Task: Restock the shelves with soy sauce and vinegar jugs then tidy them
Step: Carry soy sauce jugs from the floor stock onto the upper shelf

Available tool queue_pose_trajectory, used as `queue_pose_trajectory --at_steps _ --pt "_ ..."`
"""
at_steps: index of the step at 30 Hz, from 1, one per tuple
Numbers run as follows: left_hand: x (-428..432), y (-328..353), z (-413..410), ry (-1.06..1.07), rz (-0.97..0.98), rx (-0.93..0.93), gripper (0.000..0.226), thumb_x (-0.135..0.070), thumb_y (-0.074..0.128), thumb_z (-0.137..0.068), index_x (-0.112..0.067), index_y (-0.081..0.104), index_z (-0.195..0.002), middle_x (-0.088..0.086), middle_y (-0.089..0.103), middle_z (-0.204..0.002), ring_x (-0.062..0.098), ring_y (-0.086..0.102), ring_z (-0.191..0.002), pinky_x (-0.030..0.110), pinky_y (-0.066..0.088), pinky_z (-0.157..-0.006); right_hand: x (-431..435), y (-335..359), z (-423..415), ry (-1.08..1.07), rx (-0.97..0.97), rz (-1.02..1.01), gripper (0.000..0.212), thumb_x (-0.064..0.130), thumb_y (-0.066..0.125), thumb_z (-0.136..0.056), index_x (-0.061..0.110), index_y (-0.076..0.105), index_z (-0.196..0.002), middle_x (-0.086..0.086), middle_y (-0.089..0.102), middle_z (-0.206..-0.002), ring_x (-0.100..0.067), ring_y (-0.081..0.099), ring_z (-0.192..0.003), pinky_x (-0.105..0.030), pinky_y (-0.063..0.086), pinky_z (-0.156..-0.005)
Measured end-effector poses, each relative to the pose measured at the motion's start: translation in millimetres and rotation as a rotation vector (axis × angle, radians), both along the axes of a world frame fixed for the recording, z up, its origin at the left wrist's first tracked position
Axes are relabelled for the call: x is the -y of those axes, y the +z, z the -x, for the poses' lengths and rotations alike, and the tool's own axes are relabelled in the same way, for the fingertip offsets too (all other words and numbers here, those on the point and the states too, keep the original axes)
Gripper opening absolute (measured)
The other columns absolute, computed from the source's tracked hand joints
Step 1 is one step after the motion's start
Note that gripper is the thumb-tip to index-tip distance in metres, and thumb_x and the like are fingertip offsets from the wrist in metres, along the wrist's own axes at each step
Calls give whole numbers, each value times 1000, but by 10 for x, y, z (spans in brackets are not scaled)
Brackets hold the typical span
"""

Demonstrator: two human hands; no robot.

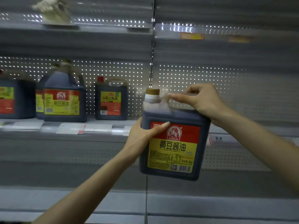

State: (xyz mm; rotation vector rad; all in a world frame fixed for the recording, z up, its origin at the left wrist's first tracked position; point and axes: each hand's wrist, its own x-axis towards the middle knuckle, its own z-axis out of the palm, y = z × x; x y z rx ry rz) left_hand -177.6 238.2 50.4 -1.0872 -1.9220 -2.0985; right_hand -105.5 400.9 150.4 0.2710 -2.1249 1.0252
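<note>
A dark soy sauce jug [174,147] with a red and yellow label and a brown cap hangs in the air in front of the middle shelf [97,128]. My right hand [202,102] grips its top handle. My left hand [144,135] holds its left side, thumb lying across the label. Three more soy sauce jugs stand on the middle shelf at the left: one large [63,96], one smaller with a red cap [111,101], one cut off at the frame's edge [11,99].
Grey metal shelves with perforated back panels fill the view. A vertical post [152,50] divides left and right bays. Price tags [191,36] hang on the upper right shelf edge. A pale blurred object [53,10] sits on the top left shelf.
</note>
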Motion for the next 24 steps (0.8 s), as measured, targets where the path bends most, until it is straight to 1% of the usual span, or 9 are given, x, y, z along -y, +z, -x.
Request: queue_pose_trajectory --at_steps 2,4,7,10,14,16,18,21,24 --pt "133 76 116 15 -9 -9 75 -51 79 -55 -15 57 -117 2 73 -102 16 71 -91 26 57 -74 117 60 125 15 -29 -3 61 56 72 -49 4 66 -80 -8 68 -80 -18 63 -74 -32 50 -70" --pt "250 159 252 23 -1 -34 72 -49 79 -57 -15 58 -116 0 74 -100 15 72 -89 24 57 -72 218 125 245 24 -54 -6 62 55 73 -51 2 66 -81 -8 67 -80 -17 62 -72 -30 49 -68" --pt "410 288 471 35 -3 -84 76 -53 77 -54 -17 57 -117 0 73 -102 15 71 -91 25 57 -74 367 228 425 30 -113 -25 58 57 72 -51 4 66 -74 -4 64 -70 -13 58 -65 -27 46 -63" --pt "565 402 644 50 -1 -133 76 -51 78 -57 -14 56 -120 2 72 -104 15 71 -92 26 57 -75 527 332 593 40 -157 -41 54 57 73 -52 7 65 -72 0 62 -67 -11 57 -64 -28 45 -62" --pt "774 558 818 55 -4 -156 60 -38 78 -67 -11 59 -117 1 74 -98 15 72 -88 21 56 -70 683 436 814 64 -216 -51 50 55 73 -55 9 65 -72 4 62 -65 -5 56 -60 -21 44 -59" --pt "862 631 901 66 -7 -169 58 -38 79 -67 -12 60 -115 -1 74 -95 13 72 -86 19 55 -67 753 496 944 76 -231 -48 55 56 73 -55 6 66 -75 1 63 -67 -6 56 -61 -22 45 -59" --pt "933 694 988 80 -18 -170 59 -38 74 -65 -12 60 -116 -3 75 -93 12 72 -85 18 54 -66 820 550 1079 83 -259 -50 59 57 73 -54 3 66 -77 -2 64 -70 -7 56 -62 -24 46 -60" --pt "1006 773 1156 111 -38 -199 62 -35 80 -67 -10 58 -120 2 74 -99 16 72 -89 22 56 -69 896 640 1257 104 -303 -57 60 58 74 -53 3 66 -74 4 58 -61 -3 50 -55 -20 41 -57" --pt "1042 844 1304 156 -53 -239 67 -38 78 -64 -9 58 -120 4 73 -101 17 71 -90 24 56 -72 913 710 1399 132 -323 -75 61 61 72 -52 5 65 -73 2 58 -64 -8 53 -62 -28 45 -63"
